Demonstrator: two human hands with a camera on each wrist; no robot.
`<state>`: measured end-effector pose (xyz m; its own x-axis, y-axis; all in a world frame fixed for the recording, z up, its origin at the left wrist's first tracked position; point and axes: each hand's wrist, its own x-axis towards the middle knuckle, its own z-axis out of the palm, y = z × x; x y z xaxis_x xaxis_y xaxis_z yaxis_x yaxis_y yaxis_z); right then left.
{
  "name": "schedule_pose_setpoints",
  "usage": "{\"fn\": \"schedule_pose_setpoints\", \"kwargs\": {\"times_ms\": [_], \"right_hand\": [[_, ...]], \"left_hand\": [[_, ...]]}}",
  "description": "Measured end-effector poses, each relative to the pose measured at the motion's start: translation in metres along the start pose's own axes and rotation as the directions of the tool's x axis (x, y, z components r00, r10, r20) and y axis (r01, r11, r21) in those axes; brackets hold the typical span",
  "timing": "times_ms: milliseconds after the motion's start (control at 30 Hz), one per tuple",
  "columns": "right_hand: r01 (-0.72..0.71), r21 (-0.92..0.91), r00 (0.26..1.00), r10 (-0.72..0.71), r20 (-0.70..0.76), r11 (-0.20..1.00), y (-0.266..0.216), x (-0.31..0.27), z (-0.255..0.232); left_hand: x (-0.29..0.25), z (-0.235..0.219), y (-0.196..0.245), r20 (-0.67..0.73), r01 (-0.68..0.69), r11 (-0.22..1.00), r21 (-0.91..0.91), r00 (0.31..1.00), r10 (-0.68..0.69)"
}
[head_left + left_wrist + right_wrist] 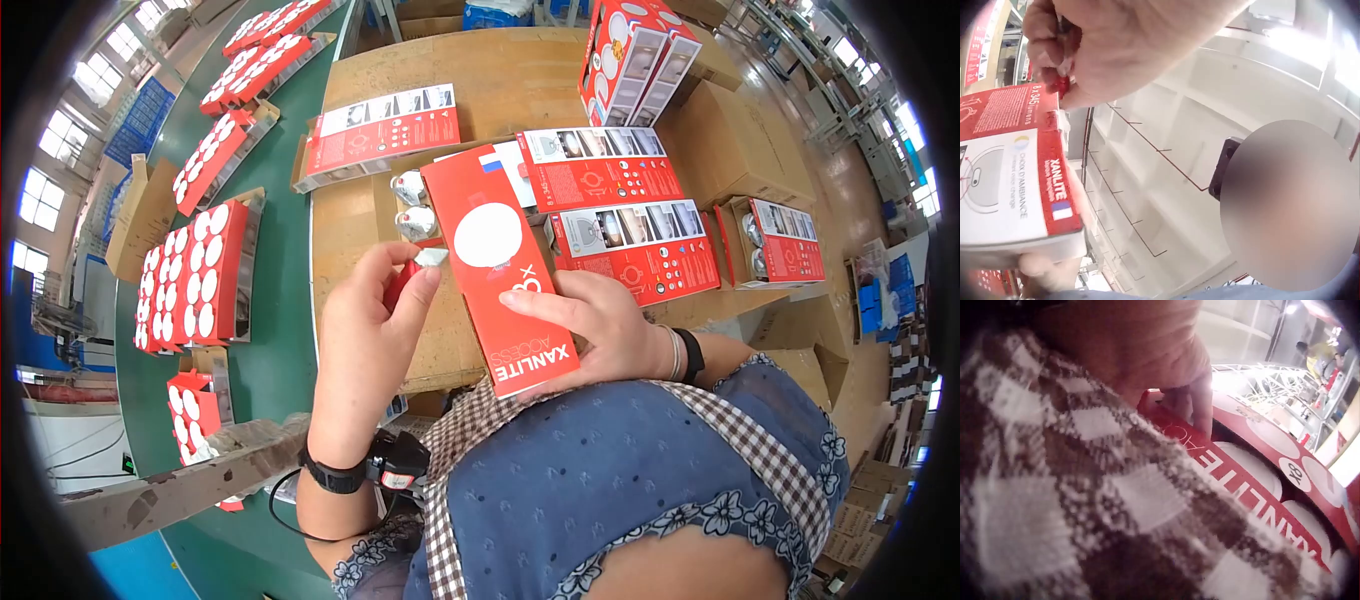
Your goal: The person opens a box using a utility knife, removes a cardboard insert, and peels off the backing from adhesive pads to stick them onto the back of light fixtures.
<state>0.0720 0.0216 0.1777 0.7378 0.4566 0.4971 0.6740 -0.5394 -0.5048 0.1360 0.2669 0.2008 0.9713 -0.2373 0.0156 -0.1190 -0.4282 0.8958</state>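
In the head view my left hand (362, 325) pinches a small red item (400, 284) with a pale tip, just left of a red XANLITE box (490, 270). My right hand (612, 325) grips that box near its lower end, fingers over the printed face, the box tilted in front of the apron. The left wrist view has the left hand (1116, 50) above the box's printed side (1010, 187); what the fingers hold is mostly hidden there. Fingers of the right hand (1147, 353) reach over the box edge (1254, 494) in the right wrist view.
Several red boxes lie on the brown worktable (500, 75), with an open carton (385, 205) of bulbs behind the held box. Two boxes (640, 60) stand upright at the back. Rows of red packs (200, 270) cover the green surface (265, 290) at left.
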Motion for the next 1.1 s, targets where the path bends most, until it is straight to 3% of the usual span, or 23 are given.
{"fn": "schedule_pose_setpoints", "kwargs": {"times_ms": [100,167,267,400,467,500,533,567,600,633,700,800,833,867,900,933,1000,1033,1067,1100], "right_hand": [[-0.025,-0.025,1.0,0.025,0.017,0.999,0.001,0.001,-0.004],[-0.039,-0.024,0.999,0.039,0.018,0.999,0.001,0.002,-0.004],[-0.053,-0.054,0.997,0.055,0.046,0.997,0.0,0.004,-0.004],[-0.05,-0.037,0.998,0.052,0.045,0.998,0.0,0.006,-0.006],[-0.056,-0.031,0.997,0.057,0.047,0.998,0.0,0.005,-0.007],[-0.061,-0.035,0.997,0.062,0.045,0.998,0.0,0.005,-0.007],[-0.065,-0.039,0.997,0.067,0.045,0.997,0.001,0.004,-0.008],[-0.069,-0.04,0.997,0.071,0.045,0.997,0.003,0.003,-0.007],[-0.062,0.0,0.998,0.062,0.004,0.998,0.007,0.001,-0.005],[-0.055,0.038,0.998,0.056,-0.039,0.998,0.009,-0.001,-0.004],[-0.039,0.043,0.998,0.041,-0.045,0.998,0.012,0.001,-0.006],[-0.056,0.063,0.998,0.057,-0.011,0.996,0.017,-0.004,-0.013],[-0.083,0.073,0.996,0.081,0.024,0.994,0.02,-0.003,-0.017],[-0.083,0.07,0.996,0.082,0.02,0.994,0.026,-0.001,-0.022],[-0.058,0.164,0.997,0.05,0.05,0.985,0.033,0.001,-0.027],[-0.037,0.258,0.997,0.019,0.074,0.966,0.042,0.001,-0.033],[-0.054,0.345,0.992,0.01,0.129,0.937,0.068,0.003,-0.05],[-0.071,0.434,0.982,-0.014,0.19,0.898,0.081,-0.001,-0.058],[-0.253,0.62,0.965,0.15,0.214,0.742,0.094,-0.009,-0.058],[-0.336,0.771,0.942,0.201,0.269,0.542,0.107,-0.011,-0.063]], "left_hand": [[-0.007,0.003,0.011,-0.076,-0.117,0.992,0.043,0.99,0.12],[-0.008,0.012,0.016,-0.062,-0.117,0.993,-0.012,0.991,0.116],[-0.003,0.03,0.02,-0.24,-0.176,0.983,0.053,0.953,0.184],[0.0,0.034,0.014,-0.171,-0.173,0.982,-0.076,0.973,0.158],[0.003,0.036,0.003,-0.228,-0.338,0.937,-0.094,0.923,0.31],[0.004,0.036,0.001,-0.225,-0.337,0.937,-0.095,0.924,0.309],[0.004,0.034,-0.001,-0.174,-0.195,0.898,-0.394,0.975,0.136],[0.006,0.032,-0.002,-0.07,-0.031,0.761,-0.648,0.997,-0.019],[0.007,0.038,-0.016,-0.028,0.001,0.607,-0.795,0.999,-0.039],[0.006,0.045,-0.028,0.015,0.06,0.522,-0.851,0.996,-0.089],[0.006,0.047,-0.04,0.155,0.142,0.351,-0.925,0.988,0.008],[0.013,0.051,-0.047,0.221,0.191,0.263,-0.946,0.971,0.092],[0.016,0.049,-0.044,0.222,0.191,0.262,-0.946,0.97,0.095],[0.018,0.046,-0.039,0.208,0.162,0.367,-0.916,0.974,0.09],[0.021,0.044,-0.034,0.197,0.135,0.467,-0.874,0.977,0.086],[0.024,0.041,-0.032,0.207,0.142,0.47,-0.871,0.974,0.089],[0.034,0.031,-0.03,0.204,0.007,0.547,-0.837,0.932,0.3],[0.043,0.031,-0.027,0.051,-0.205,0.651,-0.73,0.935,0.352],[0.051,0.025,-0.026,-0.101,-0.261,0.679,-0.686,0.959,0.266],[0.067,0.019,-0.021,-0.241,-0.415,0.684,-0.6,0.909,0.34]]}}
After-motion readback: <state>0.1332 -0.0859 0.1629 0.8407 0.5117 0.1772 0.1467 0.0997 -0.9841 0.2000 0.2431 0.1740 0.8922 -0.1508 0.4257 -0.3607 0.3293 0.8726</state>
